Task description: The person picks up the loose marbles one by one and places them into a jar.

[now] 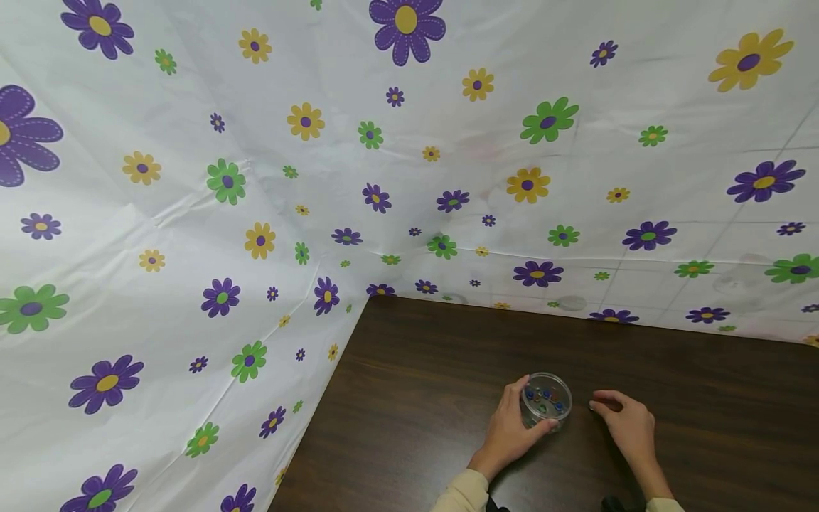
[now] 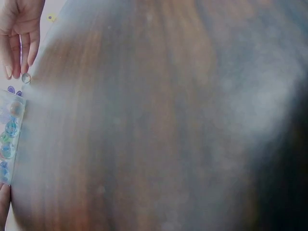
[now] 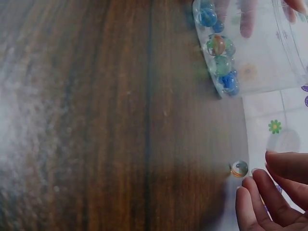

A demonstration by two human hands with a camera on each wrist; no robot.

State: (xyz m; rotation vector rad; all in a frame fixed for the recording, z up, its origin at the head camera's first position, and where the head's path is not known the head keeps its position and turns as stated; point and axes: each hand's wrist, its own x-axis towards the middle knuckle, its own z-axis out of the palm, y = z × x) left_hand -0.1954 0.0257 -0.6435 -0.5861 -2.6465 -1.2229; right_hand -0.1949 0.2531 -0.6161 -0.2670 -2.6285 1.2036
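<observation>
A clear round container (image 1: 545, 398) with several coloured glass marbles (image 3: 222, 65) in its bottom stands on the brown table. My left hand (image 1: 512, 430) grips its side, thumb near the front and fingers around the left. To the right of the container, my right hand (image 1: 630, 425) reaches down with thumb and fingers apart. Just beneath its fingertips, a single clear marble (image 3: 239, 168) with an orange streak sits at the tabletop. A small gap shows between marble and fingers in the right wrist view. The left wrist view catches this marble (image 2: 26, 78) too.
Dark wood-grain tabletop (image 1: 409, 398) spreads around both hands. White sheeting (image 1: 409, 142) printed with purple, yellow and green flowers hangs behind the table and along its left edge.
</observation>
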